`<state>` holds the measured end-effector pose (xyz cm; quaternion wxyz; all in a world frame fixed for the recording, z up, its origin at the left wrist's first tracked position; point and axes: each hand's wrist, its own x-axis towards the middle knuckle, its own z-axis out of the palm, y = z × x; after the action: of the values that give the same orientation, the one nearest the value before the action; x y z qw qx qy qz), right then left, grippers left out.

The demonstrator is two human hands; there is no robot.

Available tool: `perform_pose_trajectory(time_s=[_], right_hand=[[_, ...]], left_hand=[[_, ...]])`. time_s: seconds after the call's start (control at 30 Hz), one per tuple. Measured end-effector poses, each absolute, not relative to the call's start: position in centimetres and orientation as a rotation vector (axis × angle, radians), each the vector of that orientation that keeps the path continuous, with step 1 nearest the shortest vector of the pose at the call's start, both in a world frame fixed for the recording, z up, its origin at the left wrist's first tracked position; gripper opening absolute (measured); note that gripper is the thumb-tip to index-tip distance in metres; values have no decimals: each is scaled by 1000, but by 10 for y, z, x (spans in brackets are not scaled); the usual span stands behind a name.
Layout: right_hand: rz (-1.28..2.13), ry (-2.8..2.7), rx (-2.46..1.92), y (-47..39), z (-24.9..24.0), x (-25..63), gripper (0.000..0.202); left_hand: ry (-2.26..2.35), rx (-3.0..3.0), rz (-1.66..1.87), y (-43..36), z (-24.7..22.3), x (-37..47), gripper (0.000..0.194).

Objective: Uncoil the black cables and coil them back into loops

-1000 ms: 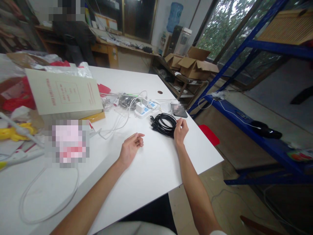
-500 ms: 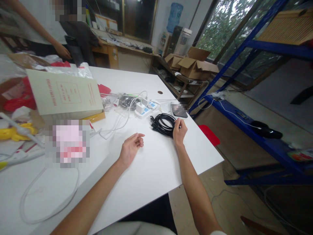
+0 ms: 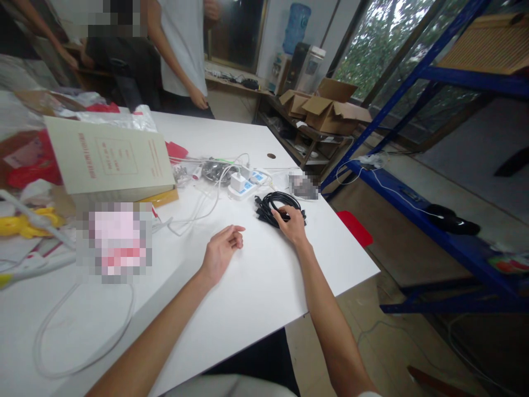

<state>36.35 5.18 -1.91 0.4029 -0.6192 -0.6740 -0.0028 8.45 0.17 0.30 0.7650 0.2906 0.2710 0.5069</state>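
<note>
A coil of black cable (image 3: 264, 216) lies on the white table (image 3: 256, 275), with connector ends at its left and right sides. My right hand (image 3: 291, 225) is over the near right part of the coil, its thumb and fingers bent round some strands. The hand hides part of the loops. To the left, my left hand (image 3: 223, 248) rests on the table apart from the cable. Its index finger is stretched out, the other fingers are loosely curled, and nothing is in it.
Behind the coil sits a white power strip (image 3: 243, 190) with plugs and white wires. A pale box (image 3: 111, 160) stands at left among bags, near a yellow object (image 3: 31, 221). Blue shelving (image 3: 413, 220) borders the right side. People stand beyond the table.
My right hand has shifted left from the coil's right end to over its near strands. My left hand has stayed put. In the background, a person in a white shirt has moved to the right.
</note>
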Motion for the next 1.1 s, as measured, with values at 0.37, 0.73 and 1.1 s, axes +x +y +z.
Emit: perform_pose_trajectory(time_s=[0.37, 0.73, 1.1], right_hand=[[18, -1517, -1618, 54, -17, 361, 50], [25, -888, -1297, 27, 47, 361, 50], [361, -820, -962, -82, 104, 291, 50]], left_hand=[[591, 631, 1105, 3, 2, 84, 33], [578, 660, 1117, 4, 0, 82, 36], [606, 771, 854, -2, -4, 91, 41]])
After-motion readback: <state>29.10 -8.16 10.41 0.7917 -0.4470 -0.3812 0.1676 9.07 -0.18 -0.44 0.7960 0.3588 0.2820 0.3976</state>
